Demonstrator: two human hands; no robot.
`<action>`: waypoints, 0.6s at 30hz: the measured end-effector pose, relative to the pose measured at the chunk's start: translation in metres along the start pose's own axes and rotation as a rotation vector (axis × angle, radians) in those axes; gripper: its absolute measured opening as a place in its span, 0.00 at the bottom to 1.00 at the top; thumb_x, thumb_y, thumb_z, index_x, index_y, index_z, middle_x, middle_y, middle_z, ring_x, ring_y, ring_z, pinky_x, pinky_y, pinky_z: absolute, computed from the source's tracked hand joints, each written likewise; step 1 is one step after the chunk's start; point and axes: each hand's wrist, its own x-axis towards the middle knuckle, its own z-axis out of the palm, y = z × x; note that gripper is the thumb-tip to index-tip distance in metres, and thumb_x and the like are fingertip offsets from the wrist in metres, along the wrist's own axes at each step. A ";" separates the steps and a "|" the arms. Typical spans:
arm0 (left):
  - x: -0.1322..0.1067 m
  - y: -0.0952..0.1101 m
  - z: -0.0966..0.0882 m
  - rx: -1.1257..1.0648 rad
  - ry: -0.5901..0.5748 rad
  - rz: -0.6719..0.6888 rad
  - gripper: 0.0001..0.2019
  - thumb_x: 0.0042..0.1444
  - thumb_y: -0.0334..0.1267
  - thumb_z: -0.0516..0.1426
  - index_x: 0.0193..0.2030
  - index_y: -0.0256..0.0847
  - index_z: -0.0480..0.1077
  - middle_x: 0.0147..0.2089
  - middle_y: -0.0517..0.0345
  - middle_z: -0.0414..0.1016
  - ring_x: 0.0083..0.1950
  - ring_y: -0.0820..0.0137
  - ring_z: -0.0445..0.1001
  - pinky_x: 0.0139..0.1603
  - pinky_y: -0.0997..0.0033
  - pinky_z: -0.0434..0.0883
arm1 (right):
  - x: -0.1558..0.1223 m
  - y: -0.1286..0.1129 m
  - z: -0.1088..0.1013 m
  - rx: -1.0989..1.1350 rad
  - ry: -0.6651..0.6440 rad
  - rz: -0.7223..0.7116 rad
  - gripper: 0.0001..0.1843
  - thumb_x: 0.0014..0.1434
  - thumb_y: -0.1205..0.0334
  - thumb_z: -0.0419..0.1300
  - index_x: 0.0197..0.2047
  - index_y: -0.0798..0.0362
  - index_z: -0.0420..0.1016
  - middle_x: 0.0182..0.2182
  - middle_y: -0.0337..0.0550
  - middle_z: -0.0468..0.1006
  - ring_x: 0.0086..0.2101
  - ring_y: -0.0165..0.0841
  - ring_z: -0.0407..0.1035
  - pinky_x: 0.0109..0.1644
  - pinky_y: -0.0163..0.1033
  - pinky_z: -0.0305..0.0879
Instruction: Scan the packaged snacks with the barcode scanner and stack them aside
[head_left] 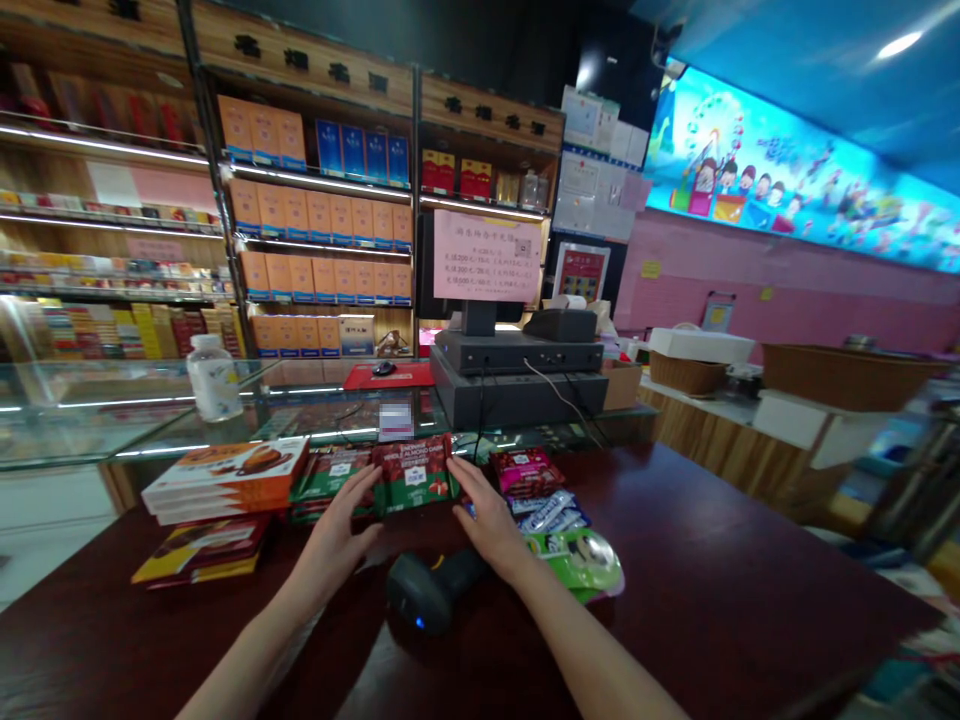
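Left hand: our left hand lies flat with the fingers spread and closes on nothing. Its fingertips reach the left edge of the red packet.
Right hand: our right hand is also opened out, and its fingertips rest at the packet's right edge. We cannot tell whether the two palms press the packet between them.
Red packet: it lies on the dark counter, between the two hands and in front of the till. Its white print is too small for us to read surely.
Green packets: the green packets are partly hidden under the red packet and under our left fingers, so we cannot count them.
Scanner: the black scanner lies between our forearms, with a small blue light showing. Our right wrist covers its far end.
Right-hand pile: a pink-red pouch, a blue-white wrapper and a green round pack overlap one another. Our right hand cuts off their left parts.
Left of the counter: stacked orange boxes sit beside the green packets, with a flat red-yellow pack nearer to us.
Pink notice: the pink notice hangs on the back of the till's screen, and its text is blurred.
Glass case: the bottle stands on the glass top, where reflections muddle what is inside.
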 end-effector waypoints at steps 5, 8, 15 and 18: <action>-0.004 0.000 -0.005 0.031 0.002 0.021 0.32 0.54 0.33 0.55 0.67 0.44 0.60 0.71 0.51 0.62 0.71 0.61 0.61 0.72 0.55 0.59 | -0.002 0.000 0.000 -0.036 0.042 -0.098 0.43 0.57 0.80 0.50 0.71 0.40 0.55 0.66 0.41 0.64 0.66 0.35 0.58 0.71 0.49 0.56; -0.007 0.002 -0.007 0.042 0.007 0.032 0.31 0.56 0.34 0.54 0.68 0.45 0.60 0.71 0.51 0.62 0.71 0.61 0.61 0.71 0.56 0.60 | -0.002 0.001 0.001 -0.072 0.080 -0.143 0.41 0.59 0.79 0.49 0.72 0.40 0.55 0.65 0.43 0.65 0.65 0.36 0.60 0.70 0.49 0.58; -0.013 0.006 -0.010 0.095 0.043 0.094 0.29 0.61 0.36 0.53 0.69 0.50 0.57 0.71 0.55 0.62 0.70 0.63 0.62 0.71 0.59 0.62 | -0.004 -0.001 -0.002 -0.126 0.112 -0.198 0.37 0.63 0.76 0.52 0.71 0.39 0.55 0.64 0.44 0.68 0.62 0.38 0.64 0.67 0.50 0.63; -0.016 0.010 -0.014 0.140 0.046 0.124 0.29 0.61 0.40 0.55 0.70 0.52 0.57 0.71 0.56 0.62 0.70 0.62 0.64 0.70 0.60 0.63 | -0.006 -0.002 -0.006 -0.138 0.110 -0.209 0.37 0.64 0.75 0.53 0.71 0.39 0.55 0.63 0.45 0.69 0.62 0.38 0.64 0.66 0.50 0.65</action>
